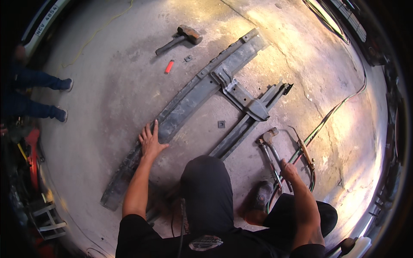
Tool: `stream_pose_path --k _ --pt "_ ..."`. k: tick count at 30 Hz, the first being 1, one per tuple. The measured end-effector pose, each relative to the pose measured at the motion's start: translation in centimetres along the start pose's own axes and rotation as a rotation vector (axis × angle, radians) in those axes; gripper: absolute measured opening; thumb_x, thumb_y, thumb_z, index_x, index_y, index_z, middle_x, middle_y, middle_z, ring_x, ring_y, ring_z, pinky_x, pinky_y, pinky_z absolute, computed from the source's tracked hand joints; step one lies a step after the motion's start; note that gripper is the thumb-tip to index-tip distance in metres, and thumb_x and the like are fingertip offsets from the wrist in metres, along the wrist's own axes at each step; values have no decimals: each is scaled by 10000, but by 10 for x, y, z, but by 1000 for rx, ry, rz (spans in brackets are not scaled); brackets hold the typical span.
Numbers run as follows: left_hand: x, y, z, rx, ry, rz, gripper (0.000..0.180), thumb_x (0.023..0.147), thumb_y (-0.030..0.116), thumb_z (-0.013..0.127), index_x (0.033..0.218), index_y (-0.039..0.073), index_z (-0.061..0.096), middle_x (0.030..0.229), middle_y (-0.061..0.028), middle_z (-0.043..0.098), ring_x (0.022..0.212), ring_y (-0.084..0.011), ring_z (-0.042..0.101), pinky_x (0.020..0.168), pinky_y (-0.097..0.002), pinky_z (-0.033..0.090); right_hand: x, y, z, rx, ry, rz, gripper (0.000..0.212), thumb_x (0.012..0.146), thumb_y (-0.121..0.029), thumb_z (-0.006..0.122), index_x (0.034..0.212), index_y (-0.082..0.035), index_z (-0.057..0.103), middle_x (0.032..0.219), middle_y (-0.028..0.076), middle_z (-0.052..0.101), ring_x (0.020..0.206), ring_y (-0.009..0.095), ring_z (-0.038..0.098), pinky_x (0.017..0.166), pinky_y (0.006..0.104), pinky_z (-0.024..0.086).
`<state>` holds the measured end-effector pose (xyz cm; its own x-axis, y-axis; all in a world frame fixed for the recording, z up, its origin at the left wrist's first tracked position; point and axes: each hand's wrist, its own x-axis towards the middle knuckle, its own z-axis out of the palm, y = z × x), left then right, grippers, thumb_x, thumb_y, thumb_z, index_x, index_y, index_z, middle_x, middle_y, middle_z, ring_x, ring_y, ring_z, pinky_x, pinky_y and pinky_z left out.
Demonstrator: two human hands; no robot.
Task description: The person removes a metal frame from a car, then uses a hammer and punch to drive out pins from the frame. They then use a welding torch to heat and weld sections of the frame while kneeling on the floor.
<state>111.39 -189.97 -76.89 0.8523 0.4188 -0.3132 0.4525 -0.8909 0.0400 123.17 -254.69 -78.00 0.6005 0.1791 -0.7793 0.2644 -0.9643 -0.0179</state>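
Note:
A long grey metal beam (189, 103) lies slantwise on the floor, with a bracketed crosspiece (245, 96) and a narrower rail (234, 137) joined to its right side. My left hand (151, 142) rests on the beam's nearer part, fingers spread and thumb out to the right. At the right, my right hand (290, 170) is closed round the handle of a hammer (270, 135), whose head points away from me. Close along its left side lies a slim metal tool (267, 155). Just right of this hand is a cutting torch (306, 151) with a brass-coloured body.
Red and green hoses (327, 118) run from the torch to the far right. Beyond the beam lie a sledgehammer (183, 38), a red lighter-like object (169, 66) and a small square plate (188, 58). Another plate (221, 124) sits near the rail. A person's legs (45, 81) show at left.

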Motion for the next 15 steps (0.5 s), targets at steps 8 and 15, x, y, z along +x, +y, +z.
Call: stream_pose_path --k 8,15 --pt "-11 26 -13 86 -103 -104 1257 727 391 887 1641 192 49 1624 -241 208 1494 -461 215 1176 -636 240 -31 63 -146 300 -434 98 426 887 -206 714 1285 -115 595 986 142 729 832 256 729 610 403 599" --pt "0 122 -67 -403 95 222 762 859 227 766 1511 51 412 1579 -290 319 1429 -441 379 1147 -480 364 -52 243 -14 205 363 244 720 704 -79 741 1383 -54 501 1173 289 650 1143 441 616 939 469 517"
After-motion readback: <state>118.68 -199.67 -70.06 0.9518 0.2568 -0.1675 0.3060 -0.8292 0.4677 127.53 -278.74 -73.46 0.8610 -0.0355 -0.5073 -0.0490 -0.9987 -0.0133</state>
